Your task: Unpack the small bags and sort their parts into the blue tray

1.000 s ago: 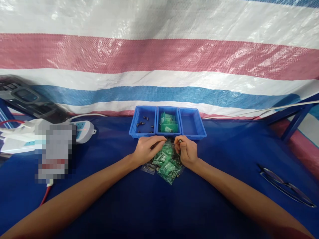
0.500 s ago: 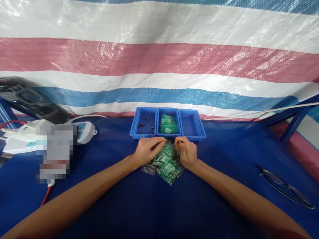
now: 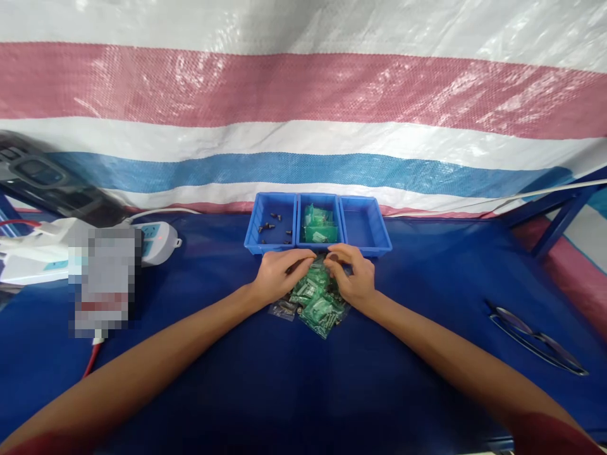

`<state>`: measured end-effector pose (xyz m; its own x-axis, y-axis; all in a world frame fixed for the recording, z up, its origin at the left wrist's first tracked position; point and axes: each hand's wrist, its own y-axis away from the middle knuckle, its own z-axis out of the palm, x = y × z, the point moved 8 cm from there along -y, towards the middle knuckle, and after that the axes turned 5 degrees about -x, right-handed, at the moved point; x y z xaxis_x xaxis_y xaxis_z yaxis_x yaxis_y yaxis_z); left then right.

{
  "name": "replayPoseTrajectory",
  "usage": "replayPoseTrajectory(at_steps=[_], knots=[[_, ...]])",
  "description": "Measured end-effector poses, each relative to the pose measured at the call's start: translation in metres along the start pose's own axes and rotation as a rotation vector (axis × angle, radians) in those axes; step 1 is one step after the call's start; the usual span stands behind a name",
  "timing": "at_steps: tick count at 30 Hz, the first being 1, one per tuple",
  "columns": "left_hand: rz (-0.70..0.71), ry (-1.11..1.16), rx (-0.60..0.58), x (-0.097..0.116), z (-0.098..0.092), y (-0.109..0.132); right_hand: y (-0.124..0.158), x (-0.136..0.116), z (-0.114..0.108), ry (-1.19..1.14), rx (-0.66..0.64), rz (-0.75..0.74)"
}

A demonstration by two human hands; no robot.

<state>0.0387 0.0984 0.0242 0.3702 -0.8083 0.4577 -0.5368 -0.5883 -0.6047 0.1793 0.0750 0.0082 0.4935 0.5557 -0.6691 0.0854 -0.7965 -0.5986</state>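
Note:
My left hand [image 3: 279,276] is closed in a pinch over the upper left of a pile of small green plastic bags [image 3: 321,311]. Whatever its fingertips hold, if anything, is too small to make out. Across the pile, my right hand [image 3: 355,278] is pinched too, its fingertips close to those of the left. A small dark thing shows at its fingers, but its kind is unclear. Clear bags with dark small parts [image 3: 283,309] lie at the pile's left edge. Loose metal bits show among the bags.
Behind the pile stand three blue bins: the left bin [image 3: 271,205] with several dark screws, the middle bin [image 3: 318,201] with green bags, and the right bin [image 3: 363,221]. Power strips [image 3: 159,243] and cables lie left, eyeglasses [image 3: 535,338] right. A striped sheet [image 3: 303,136] hangs behind.
My right hand has moved inward to the left, its fingertips now nearer the left hand's. The left hand stays pinched in about the same place. The whole view has shifted slightly.

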Motion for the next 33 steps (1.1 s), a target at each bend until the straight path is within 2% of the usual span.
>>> replayPoseTrajectory(at_steps=[2,7,17,23,33], knots=[[0.01,0.002,0.002,0.0,0.0,0.0,0.0,-0.001,-0.001,0.015,0.027,-0.016],[0.023,-0.003,0.018,0.0,-0.001,0.001,-0.003,-0.01,0.0,0.007,-0.015,-0.105],[0.029,0.014,0.012,0.002,-0.005,-0.001,0.0,-0.004,0.002,-0.028,-0.001,-0.066],[0.017,0.038,0.01,0.003,-0.006,-0.002,-0.004,-0.017,0.001,0.049,-0.02,-0.146],[0.117,-0.006,0.037,0.01,-0.006,0.002,-0.003,-0.013,0.001,-0.022,0.007,-0.144]])
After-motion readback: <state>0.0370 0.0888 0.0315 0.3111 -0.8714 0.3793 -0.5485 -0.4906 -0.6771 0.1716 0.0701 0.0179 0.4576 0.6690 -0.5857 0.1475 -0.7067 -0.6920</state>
